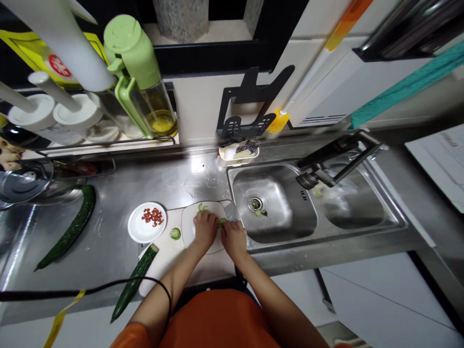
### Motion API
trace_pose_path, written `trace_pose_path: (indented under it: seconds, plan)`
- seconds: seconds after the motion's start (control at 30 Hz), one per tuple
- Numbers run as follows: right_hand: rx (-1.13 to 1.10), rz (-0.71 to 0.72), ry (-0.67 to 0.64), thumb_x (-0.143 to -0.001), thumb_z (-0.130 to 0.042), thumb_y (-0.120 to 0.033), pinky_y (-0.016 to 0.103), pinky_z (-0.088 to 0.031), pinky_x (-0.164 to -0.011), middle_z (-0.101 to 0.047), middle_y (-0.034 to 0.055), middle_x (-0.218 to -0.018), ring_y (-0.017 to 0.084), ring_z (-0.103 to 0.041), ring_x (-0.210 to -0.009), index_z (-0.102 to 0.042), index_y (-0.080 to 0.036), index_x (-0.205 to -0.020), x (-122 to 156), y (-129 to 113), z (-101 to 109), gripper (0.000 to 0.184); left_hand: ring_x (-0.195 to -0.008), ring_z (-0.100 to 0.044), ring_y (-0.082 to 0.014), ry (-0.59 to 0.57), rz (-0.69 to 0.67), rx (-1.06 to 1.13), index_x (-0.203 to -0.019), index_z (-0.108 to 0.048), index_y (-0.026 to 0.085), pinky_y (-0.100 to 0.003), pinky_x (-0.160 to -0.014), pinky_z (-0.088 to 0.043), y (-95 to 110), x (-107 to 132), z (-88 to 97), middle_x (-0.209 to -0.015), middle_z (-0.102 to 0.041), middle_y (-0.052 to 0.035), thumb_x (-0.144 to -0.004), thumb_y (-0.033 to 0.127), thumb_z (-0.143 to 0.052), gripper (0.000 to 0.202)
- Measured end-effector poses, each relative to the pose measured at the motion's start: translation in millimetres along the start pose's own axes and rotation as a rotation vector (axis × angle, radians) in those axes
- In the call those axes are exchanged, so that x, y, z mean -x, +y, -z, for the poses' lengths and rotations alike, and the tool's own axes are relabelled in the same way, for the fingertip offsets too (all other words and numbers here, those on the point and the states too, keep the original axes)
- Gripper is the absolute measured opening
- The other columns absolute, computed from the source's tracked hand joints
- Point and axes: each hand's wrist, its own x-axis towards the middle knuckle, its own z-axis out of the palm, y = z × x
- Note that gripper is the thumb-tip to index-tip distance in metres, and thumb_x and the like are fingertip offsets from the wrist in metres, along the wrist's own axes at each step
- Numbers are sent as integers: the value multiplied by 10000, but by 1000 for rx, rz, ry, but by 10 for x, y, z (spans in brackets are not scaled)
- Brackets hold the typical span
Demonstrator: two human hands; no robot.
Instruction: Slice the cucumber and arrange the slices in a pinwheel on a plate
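A pale round plate (188, 223) lies on the light cutting board (167, 263), with both hands over it. My right hand (234, 239) pinches a thin cucumber slice (222, 222) near the plate's right side. Beside it, my left hand (206, 228) is closed, fingers bent down toward the plate; what they hold, if anything, is hidden. Just beyond its fingertips, cucumber slices (202, 207) rest at the plate's far rim. More round cucumber slices (175, 234) sit on the board to the left. A cut cucumber (135, 284) lies across the board's left edge.
Left of the board stands a white plate (135, 230) of small red pieces. A longer cucumber (74, 231) lies farther left on the steel counter. To the right is a sink (282, 193) with green scraps at its drain, under a faucet (331, 162). A green-lidded oil bottle (139, 72) stands behind.
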Motion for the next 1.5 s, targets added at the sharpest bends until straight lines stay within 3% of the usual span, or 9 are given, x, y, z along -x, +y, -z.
trace_pose_path:
  seconds: [0.2,0.4,0.53,1.1,1.33,1.5]
  plan:
    - [78,-8,-11,-891,-528,-227,322,-261,-642,-634,59,-876,247,-471,-917,-630,-215,-900,5,-22,17,102,-1033,-433,-259,-10,55,-18,-1006,-654,228,-386,-831,-328,8,3,-12,-1082,-572,-96,-886,317,-508,209]
    - [106,-16,-53,-908,-505,-244,318,-254,-654,-620,57,-917,247,-452,-946,-623,-225,-956,11,-34,27,129,-1017,-442,-246,-74,46,-55,-932,-670,246,-383,-839,-331,27,-10,9,-1084,-566,-81,-902,316,-478,207]
    - [119,-17,-56,-899,-521,-240,315,-248,-652,-616,59,-919,250,-447,-943,-619,-224,-940,19,-35,17,107,-1006,-450,-247,-48,32,-61,-996,-661,247,-385,-836,-339,26,-9,-8,-1089,-560,-91,-899,292,-477,213]
    - [101,25,-5,-885,-526,-220,326,-264,-659,-622,68,-914,250,-441,-926,-626,-222,-978,76,-21,-14,136,-997,-467,-254,37,-63,-120,-899,-645,202,-401,-828,-351,-27,14,-69,-1035,-573,-104,-895,268,-482,176]
    - [32,61,62,-889,-530,-235,320,-278,-690,-620,56,-893,236,-444,-915,-641,-227,-931,193,28,67,119,-1013,-469,-265,71,-29,0,-1011,-667,222,-397,-811,-359,-101,84,173,-1084,-594,-122,-895,281,-478,229]
    - [-56,116,75,-884,-535,-210,317,-289,-728,-609,45,-839,223,-434,-894,-651,-218,-881,317,40,74,117,-1003,-483,-261,161,8,4,-1036,-669,222,-385,-816,-350,-411,269,488,-1068,-614,-109,-895,277,-468,252]
